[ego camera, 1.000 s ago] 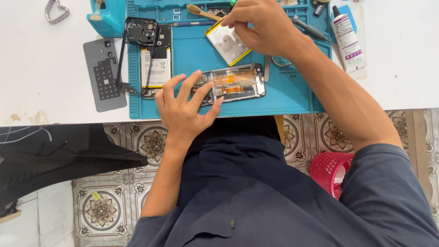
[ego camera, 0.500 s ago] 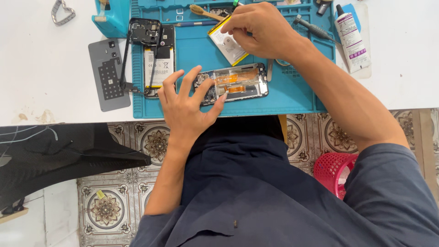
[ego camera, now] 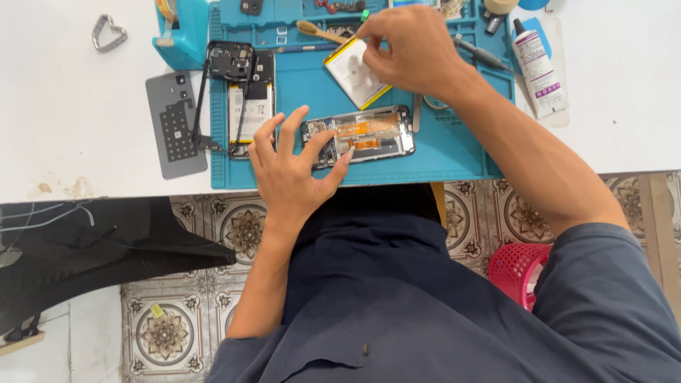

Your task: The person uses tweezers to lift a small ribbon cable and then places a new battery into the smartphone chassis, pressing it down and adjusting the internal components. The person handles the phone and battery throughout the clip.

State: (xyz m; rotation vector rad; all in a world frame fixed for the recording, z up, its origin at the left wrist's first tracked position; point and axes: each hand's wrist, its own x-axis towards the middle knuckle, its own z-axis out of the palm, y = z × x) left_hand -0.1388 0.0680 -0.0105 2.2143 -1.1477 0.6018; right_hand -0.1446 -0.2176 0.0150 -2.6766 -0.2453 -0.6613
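Note:
An opened phone (ego camera: 369,135) with orange flex cables lies on the blue work mat (ego camera: 454,152). My left hand (ego camera: 291,170) rests on its left end, fingers spread, holding it down. My right hand (ego camera: 411,50) is farther back, its fingers pinching the far edge of a flat white and yellow phone battery (ego camera: 351,74) that lies tilted on the mat. To the left lies another disassembled phone (ego camera: 248,106) with a black frame (ego camera: 227,64) over it.
A grey pad with small parts (ego camera: 174,124) sits left of the mat. A glue bottle (ego camera: 535,64), a wooden-handled brush (ego camera: 319,30), a screwdriver (ego camera: 482,53) and a heart-shaped metal ring (ego camera: 110,33) lie around. A pink basket (ego camera: 518,269) stands on the tiled floor.
My right hand with the battery has shifted slightly; my left hand stays on the opened phone with its fingers spread a little more.

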